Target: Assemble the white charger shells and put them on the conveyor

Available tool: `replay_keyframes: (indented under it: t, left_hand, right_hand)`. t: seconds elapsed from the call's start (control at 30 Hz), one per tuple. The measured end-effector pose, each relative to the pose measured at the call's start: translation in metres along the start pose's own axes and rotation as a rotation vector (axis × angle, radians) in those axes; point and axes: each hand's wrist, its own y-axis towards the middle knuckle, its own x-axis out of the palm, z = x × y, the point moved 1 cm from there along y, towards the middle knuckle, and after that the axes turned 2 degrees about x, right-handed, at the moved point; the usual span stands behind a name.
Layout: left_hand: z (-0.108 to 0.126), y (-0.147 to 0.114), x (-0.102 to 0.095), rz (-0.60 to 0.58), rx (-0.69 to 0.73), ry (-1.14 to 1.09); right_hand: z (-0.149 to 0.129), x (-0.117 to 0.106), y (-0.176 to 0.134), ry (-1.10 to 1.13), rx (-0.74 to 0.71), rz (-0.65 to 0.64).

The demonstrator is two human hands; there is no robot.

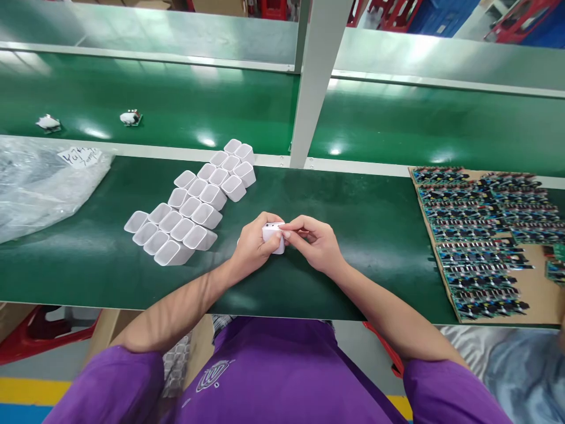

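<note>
Purple shirt (273,371), nearest the camera, bears a pale printed emblem (212,376) resembling a W within a ring; the small marks beside it cannot be read. Forward of it, over the green desk (371,206), both hands meet at one item. Left hand (252,244): grip closed around a small white casing (267,233), thumb across the near side; the casing's upper face shows small dark openings. Right hand (318,244): grip narrow, thumb and forefinger close together at the casing's right edge; whether anything is pinched between them cannot be told. To the right, rows of circuit boards (472,227) lie on a cardboard sheet (541,285). To the left, open-topped white shells (194,212) stand grouped in slanting rows. Farther left lies a clear plastic bag (39,194) with a white label (80,156); its dark handwriting runs to two lines, not reliably legible. Beyond a pale rail (366,166), two small white-and-metal assemblies (131,118) sit well apart on a green surface (198,97). Blue crates (441,17) are visible farthest off, partly cut by the frame.
</note>
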Motion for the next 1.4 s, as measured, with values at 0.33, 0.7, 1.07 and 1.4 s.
replay_keyframes:
  t: [0.33,0.7,1.07,1.4]
  left_hand:
    - [-0.009,0.000,0.003,-0.170,-0.140,-0.375]
    - [-0.008,0.004,0.002,-0.108,-0.115,-0.333]
    - [-0.004,0.008,-0.002,-0.011,0.045,-0.131]
    - [-0.006,0.020,-0.017,0.064,0.135,-0.030]
  right_hand:
    - [0.005,-0.002,0.005,0.136,0.111,-0.021]
    - [0.007,-0.001,0.003,-0.216,-0.194,0.019]
    - [-0.002,-0.065,0.040,-0.541,-0.274,0.401]
    - [0.032,-0.129,0.174,-0.936,0.139,0.441]
